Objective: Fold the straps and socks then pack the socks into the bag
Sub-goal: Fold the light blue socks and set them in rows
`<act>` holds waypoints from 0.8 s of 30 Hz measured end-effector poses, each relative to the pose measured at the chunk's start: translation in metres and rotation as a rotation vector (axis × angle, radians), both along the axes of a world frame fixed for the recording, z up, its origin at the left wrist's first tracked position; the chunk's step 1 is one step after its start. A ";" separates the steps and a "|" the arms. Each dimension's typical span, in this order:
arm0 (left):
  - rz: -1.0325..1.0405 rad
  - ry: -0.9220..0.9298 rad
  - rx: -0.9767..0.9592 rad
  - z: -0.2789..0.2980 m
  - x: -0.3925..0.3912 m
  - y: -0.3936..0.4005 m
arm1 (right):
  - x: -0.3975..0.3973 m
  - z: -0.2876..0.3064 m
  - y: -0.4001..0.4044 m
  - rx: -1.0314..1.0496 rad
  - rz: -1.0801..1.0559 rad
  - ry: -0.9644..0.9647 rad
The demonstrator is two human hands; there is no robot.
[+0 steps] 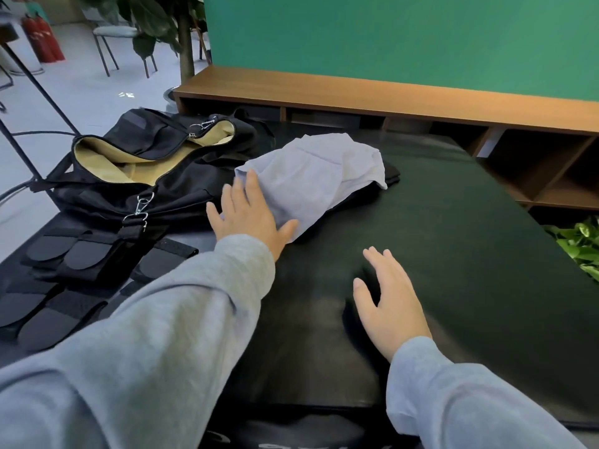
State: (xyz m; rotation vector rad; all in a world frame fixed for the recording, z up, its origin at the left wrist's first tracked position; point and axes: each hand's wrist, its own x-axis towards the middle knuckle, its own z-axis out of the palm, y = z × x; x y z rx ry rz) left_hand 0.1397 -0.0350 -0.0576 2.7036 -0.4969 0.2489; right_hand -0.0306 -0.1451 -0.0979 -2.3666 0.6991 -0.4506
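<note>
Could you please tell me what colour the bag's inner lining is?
Tan lining, seen in the head view.

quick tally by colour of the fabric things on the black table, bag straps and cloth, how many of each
black: 3 — the open bag, the pile of straps, a dark folded item half hidden under the cloth
light lilac-grey: 1 — the cloth that the left hand rests on
total: 4
The straps overlap, so they are counted as one pile.
</note>
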 end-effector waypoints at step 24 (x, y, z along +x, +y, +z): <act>-0.703 -0.163 -0.099 -0.031 -0.078 0.019 | -0.012 0.001 0.012 -0.092 0.090 -0.358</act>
